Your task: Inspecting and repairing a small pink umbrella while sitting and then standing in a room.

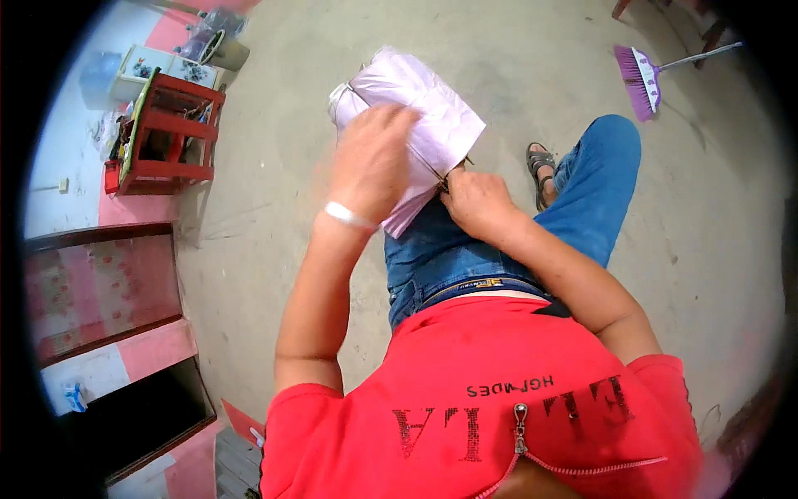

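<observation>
Clearly, the work centres on a pale pink folded bundle (432,104), perhaps a folding umbrella to judge by the thin dark rods (441,185) at its edge. It lies over the left thigh of the blue jeans (594,187), its far end above the bare floor (291,166).

At its near right edge, beside those rods, the right hand (484,202) has its fingers curled in, and its grip appears clenched on the bundle. The left hand (378,158) is over the pink material with the back of the hand uppermost; it is blurred and its fingertips are hidden, so I cannot tell whether that grip is released or grasping.

For good handling, the right hand would do best as a steady anchor, leaving the left to guide the material along the creases with light, even pressure. Pulling hard across the rods could snag or tear the thin sheet, and the thigh makes a soft, uneven support, so a level leg should help.

As for containers, a greyish-green bucket (235,55) stands at the upper left, a clear plastic bag (220,22) beside its mouth; its contents are not readable. Near it, a red wooden table (179,171) carries mixed small items too cluttered to name, and a bluish translucent container (100,79) sits further left, its contents unclear.
</observation>
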Demonstrator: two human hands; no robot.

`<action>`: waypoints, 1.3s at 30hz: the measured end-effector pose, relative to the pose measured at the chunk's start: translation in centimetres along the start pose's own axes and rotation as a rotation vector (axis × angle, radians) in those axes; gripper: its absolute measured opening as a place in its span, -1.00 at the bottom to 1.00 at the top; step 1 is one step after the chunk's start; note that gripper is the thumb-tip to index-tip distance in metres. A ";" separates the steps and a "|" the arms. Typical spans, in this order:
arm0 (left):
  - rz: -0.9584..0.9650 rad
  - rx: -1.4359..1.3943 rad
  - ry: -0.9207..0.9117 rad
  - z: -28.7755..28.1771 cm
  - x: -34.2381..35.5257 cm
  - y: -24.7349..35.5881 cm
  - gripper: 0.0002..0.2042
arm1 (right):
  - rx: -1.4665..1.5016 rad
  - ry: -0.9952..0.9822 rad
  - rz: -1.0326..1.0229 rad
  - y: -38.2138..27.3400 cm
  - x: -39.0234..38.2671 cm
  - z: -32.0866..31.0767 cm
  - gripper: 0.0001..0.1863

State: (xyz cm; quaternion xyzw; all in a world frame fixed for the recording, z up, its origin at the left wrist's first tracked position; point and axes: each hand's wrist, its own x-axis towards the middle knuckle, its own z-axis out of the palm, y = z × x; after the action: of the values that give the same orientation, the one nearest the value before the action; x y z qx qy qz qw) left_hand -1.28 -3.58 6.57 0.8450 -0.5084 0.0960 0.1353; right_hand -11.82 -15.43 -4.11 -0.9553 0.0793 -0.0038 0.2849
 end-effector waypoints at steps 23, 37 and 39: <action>0.178 0.111 -0.088 -0.4 -2.1 -1.5 -0.87 | 0.124 0.031 -0.016 0.3 0.0 -0.4 -0.64; -0.085 -0.160 0.276 2.2 -2.0 2.5 -0.91 | 0.047 0.004 0.037 -0.4 0.1 -1.0 -0.65; -0.251 -0.066 0.083 5.1 -3.7 0.5 -0.90 | 0.045 0.010 0.029 -0.5 -0.1 -1.2 -0.64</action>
State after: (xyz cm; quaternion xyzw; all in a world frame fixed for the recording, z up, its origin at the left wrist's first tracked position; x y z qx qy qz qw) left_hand -3.32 -2.40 0.76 0.8924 -0.3954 0.0964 0.1951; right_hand -11.86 -15.63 -2.86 -0.9472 0.0946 -0.0061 0.3062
